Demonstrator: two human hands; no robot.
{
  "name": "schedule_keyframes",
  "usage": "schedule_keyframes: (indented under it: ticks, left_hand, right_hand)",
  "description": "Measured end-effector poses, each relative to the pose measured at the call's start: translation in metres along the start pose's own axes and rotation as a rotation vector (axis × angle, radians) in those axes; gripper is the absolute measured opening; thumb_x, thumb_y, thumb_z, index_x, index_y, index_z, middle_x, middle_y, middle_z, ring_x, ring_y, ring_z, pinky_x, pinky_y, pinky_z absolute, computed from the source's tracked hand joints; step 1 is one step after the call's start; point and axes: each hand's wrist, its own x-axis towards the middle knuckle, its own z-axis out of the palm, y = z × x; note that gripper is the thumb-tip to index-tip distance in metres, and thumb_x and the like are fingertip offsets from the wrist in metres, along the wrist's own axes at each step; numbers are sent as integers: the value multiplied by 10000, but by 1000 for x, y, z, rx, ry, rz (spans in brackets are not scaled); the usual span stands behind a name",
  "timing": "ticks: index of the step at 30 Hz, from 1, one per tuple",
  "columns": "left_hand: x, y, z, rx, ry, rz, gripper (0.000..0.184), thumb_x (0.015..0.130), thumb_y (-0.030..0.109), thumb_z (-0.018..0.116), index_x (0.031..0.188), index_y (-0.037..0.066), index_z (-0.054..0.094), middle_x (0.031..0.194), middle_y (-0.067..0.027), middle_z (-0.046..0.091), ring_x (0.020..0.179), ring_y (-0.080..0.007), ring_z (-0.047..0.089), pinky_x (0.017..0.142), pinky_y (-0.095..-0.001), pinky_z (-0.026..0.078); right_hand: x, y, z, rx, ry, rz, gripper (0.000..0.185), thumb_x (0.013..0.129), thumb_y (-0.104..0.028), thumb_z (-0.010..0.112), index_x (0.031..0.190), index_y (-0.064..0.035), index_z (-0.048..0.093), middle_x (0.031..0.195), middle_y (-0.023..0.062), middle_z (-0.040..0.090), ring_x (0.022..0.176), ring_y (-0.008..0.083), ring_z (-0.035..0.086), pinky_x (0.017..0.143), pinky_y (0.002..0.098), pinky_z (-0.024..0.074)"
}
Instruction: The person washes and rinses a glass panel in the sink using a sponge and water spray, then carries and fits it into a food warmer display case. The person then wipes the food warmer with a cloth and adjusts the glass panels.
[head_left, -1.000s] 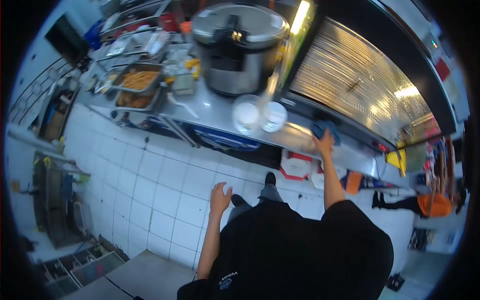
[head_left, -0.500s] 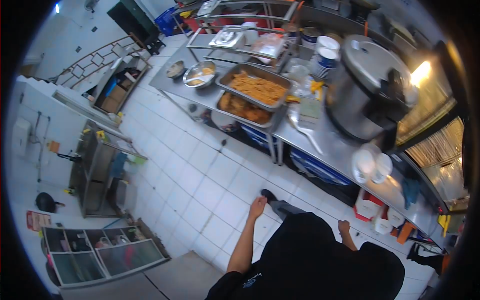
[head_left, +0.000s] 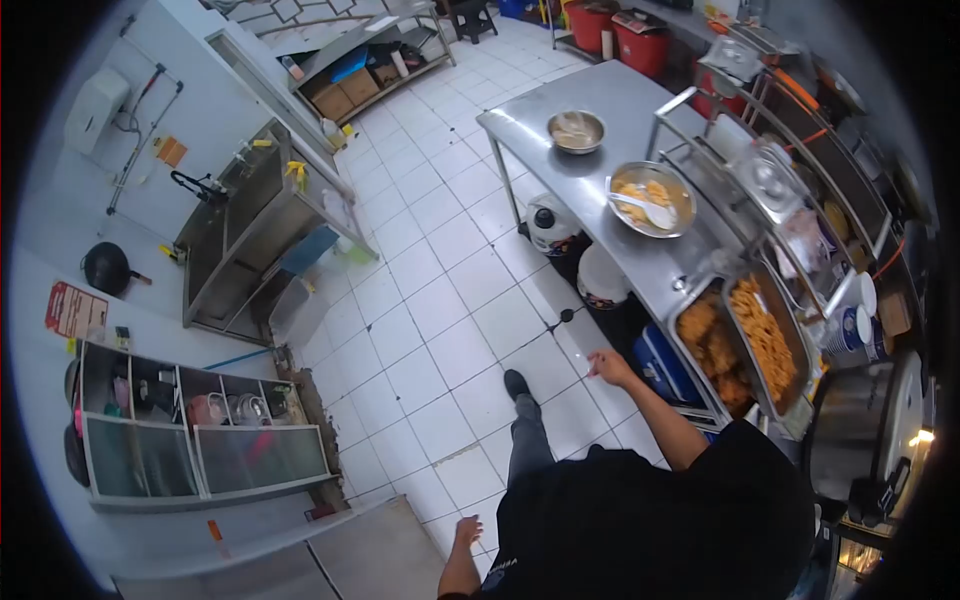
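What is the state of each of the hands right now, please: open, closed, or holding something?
Left hand: loosely open, nothing visible in it.
Right hand: loosely open, nothing visible in it.

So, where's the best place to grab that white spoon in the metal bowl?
Probably the handle of the white spoon, coming from the floor side: it reaches the rim of the metal bowl there, while the broad head lies down inside.

The shirt (head_left: 640, 525) is black, the food (head_left: 762, 335) golden-orange — the floor tiles (head_left: 510, 325) white, dark-lined.
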Motion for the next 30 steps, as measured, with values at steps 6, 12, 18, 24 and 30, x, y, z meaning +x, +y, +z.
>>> schedule_keyframes:
  ticks: [6,12,18,24,30]
  left_hand:
    - [132,254,7,1089,-450,721,401,913,405,549,1045,60,704,1079,-200,687,978,-353,660,831,-451,505]
    - [152,651,22,352,-74,894,323,954,292,546,1067,10,655,927,-100,699,814,-174,657,733,-305,512]
    - [168,889,6,136,-144,892,377,990,338,532,1199,27,572,1039,-90,685,926,-177,650,754,-293,494]
    - [271,932,-26,342,-270,596,778,885,610,559,1241,-82,577,1220,-244,613,1176,-340,558,1012,-414,416]
    - [320,1125,-19,890,-548,486,845,868,645,548,1279,-92,549,1320,-267,546,1274,-357,490,1057,-408,382]
  right_hand:
    - [48,79,45,-481,-48,173,412,857,-334,446,833,-15,705,844,185,698,801,369,673,767,474,522]
    - [47,126,87,-473,-203,695,551,753,-564,688,918,-39,728,999,176,711,904,327,694,794,412,554]
    - [285,-21,62,-326,-390,761,429,781,-455,699,958,-67,739,911,114,732,786,293,707,694,432,568]
    - [646,-219,49,-687,-114,8,314,838,-323,546,795,-56,707,844,179,693,823,384,659,738,494,519]
    - [823,-447,-16,7,119,-135,340,917,-313,550,1042,-21,670,721,132,691,620,201,686,645,345,550]
